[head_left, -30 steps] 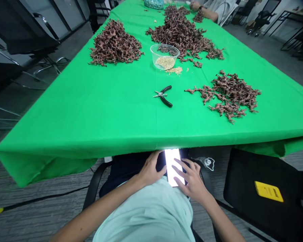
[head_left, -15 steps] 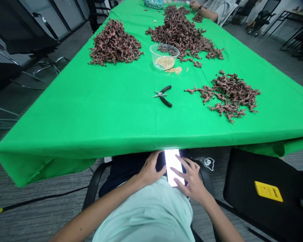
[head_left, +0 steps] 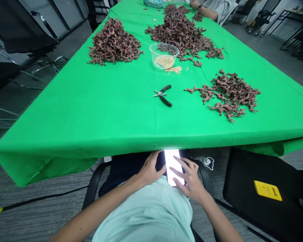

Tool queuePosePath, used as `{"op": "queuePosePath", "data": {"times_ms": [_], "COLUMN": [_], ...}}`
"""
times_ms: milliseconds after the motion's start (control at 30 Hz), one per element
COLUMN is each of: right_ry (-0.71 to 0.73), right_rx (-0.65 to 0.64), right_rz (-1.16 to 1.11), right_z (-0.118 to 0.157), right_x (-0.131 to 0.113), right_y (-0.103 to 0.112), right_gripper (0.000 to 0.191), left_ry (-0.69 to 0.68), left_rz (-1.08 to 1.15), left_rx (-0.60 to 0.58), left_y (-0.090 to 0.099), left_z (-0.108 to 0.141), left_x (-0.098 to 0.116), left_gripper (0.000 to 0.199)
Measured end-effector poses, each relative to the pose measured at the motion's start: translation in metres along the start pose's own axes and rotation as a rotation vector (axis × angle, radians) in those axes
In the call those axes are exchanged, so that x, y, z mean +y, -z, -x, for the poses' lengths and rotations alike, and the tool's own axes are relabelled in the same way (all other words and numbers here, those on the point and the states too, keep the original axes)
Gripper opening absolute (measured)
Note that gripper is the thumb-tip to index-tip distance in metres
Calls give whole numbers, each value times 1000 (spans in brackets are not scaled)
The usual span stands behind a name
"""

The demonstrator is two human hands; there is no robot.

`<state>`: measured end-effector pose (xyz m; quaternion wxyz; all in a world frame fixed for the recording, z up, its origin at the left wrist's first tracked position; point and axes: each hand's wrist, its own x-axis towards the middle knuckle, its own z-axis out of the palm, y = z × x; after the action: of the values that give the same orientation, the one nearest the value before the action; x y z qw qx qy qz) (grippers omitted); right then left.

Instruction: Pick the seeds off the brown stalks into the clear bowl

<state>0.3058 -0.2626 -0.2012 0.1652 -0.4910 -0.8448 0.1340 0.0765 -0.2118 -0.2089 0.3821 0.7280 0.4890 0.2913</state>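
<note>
A smartphone (head_left: 172, 164) with a bright, washed-out screen is over my lap, just under the table's front edge. My left hand (head_left: 151, 168) grips it along its left side, thumb against the edge and the other fingertips partly hidden. Over the screen, my right hand (head_left: 190, 176) has its fingers spread, with the index and middle fingertips on or close to the glass. On the tabletop beyond, black-handled pliers (head_left: 163, 95) lie with their handles apart.
A green cloth (head_left: 91, 111) covers the table. It bears brown piles of small twisted pieces (head_left: 114, 42), (head_left: 234, 90) and a clear bowl (head_left: 164, 55) of gold bits. Another person's arm (head_left: 208, 12) is at the far end. A yellow object (head_left: 267, 190) lies on the right chair.
My right index finger has shifted slightly left across the screen. The view has tilted very slightly; the phone and my left hand stay in place.
</note>
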Motion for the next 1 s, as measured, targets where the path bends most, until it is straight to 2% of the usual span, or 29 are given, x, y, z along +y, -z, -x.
{"op": "queuePosePath", "data": {"times_ms": [167, 400, 667, 867, 1000], "right_ry": [-8, -71, -140, -100, -105], "right_rx": [34, 90, 298, 220, 195], "right_rz": [-21, -16, -176, -106, -94], "right_z": [-1, 0, 0, -1, -2], "right_x": [1, 7, 15, 12, 10], "right_y": [-1, -6, -4, -8, -8], "right_gripper": [31, 38, 46, 38, 43], "left_ry": [6, -5, 8, 50, 70], "left_rz": [0, -2, 11, -15, -32], "left_rx": [0, 4, 8, -3, -8], "left_y": [0, 0, 0, -2, -4], "left_z": [0, -1, -1, -1, 0], "left_x": [-1, -1, -2, -3, -6], "left_gripper": [58, 57, 57, 55, 56]}}
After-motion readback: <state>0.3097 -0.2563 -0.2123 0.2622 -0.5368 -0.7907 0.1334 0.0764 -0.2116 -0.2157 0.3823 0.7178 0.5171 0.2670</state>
